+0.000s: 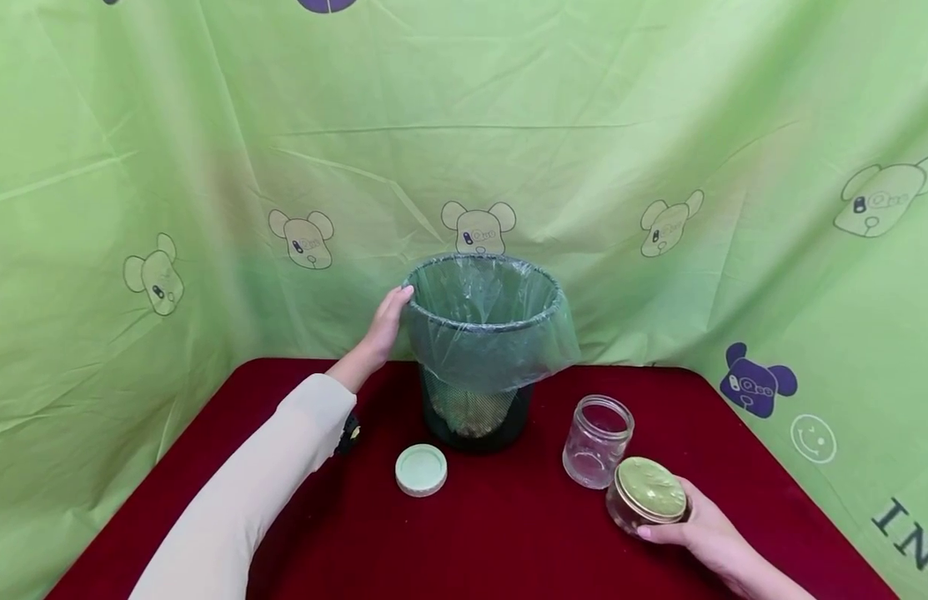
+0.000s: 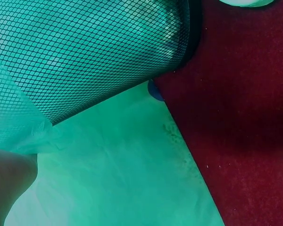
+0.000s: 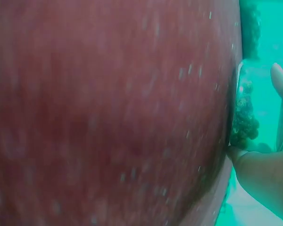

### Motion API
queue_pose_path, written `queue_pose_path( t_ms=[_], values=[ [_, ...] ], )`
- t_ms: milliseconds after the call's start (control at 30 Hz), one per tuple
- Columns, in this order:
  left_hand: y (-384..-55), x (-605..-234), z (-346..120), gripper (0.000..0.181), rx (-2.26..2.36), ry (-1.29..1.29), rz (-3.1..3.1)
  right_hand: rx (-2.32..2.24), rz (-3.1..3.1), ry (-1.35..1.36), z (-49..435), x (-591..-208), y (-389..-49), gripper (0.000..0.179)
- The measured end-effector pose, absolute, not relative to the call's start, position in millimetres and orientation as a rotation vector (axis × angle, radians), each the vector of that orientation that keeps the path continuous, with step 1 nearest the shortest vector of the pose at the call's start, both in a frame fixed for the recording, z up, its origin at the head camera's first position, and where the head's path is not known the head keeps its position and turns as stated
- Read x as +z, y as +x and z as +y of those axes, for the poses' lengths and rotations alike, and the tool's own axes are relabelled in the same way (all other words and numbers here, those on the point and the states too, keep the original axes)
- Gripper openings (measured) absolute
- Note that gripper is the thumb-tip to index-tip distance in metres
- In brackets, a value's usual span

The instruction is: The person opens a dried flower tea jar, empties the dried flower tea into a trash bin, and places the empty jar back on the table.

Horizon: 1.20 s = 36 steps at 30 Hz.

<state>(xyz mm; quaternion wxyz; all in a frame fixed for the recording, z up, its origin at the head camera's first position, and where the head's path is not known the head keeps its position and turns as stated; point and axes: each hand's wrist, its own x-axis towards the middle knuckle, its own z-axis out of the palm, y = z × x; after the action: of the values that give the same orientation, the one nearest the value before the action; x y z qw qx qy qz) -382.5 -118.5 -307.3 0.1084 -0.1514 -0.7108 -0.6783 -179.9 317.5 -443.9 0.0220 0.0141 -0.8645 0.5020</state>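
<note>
My left hand [image 1: 383, 329] holds the left side of the rim of a black mesh trash bin [image 1: 474, 417], its thumb at the rim. A translucent green bag [image 1: 486, 358] lines the bin and hangs over the rim; pale brown stuff shows through the mesh low down. At the front right, my right hand [image 1: 699, 525] grips a glass jar [image 1: 624, 510] round its side. This jar has a shiny, crinkled yellow-green top [image 1: 651, 487]. Dark lumps [image 3: 245, 117] lie at its bottom in the right wrist view. Close behind it stands a clear open glass jar [image 1: 593, 454].
A round pale green lid [image 1: 421, 469] lies in front of the bin on the dark red tabletop [image 1: 494, 533]. Green curtain [image 1: 373, 158] with cartoon bear prints hangs behind and along both sides of the table.
</note>
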Motion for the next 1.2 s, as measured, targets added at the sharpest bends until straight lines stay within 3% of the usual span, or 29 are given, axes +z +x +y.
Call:
queue_pose_path(
  t_ms=[800, 1200],
  values=[
    [-370.3, -316.3, -131.4, 0.061, -2.103, -0.495, -2.033, 1.657, -2.64, 0.437, 252.9, -440.0, -184.2, 0.081],
    [-350.8, -336.1, -147.9, 0.065, -2.042, -0.498, -2.182, 1.723, -2.642, 0.478, 227.6, -436.9, -197.6, 0.084]
  ],
)
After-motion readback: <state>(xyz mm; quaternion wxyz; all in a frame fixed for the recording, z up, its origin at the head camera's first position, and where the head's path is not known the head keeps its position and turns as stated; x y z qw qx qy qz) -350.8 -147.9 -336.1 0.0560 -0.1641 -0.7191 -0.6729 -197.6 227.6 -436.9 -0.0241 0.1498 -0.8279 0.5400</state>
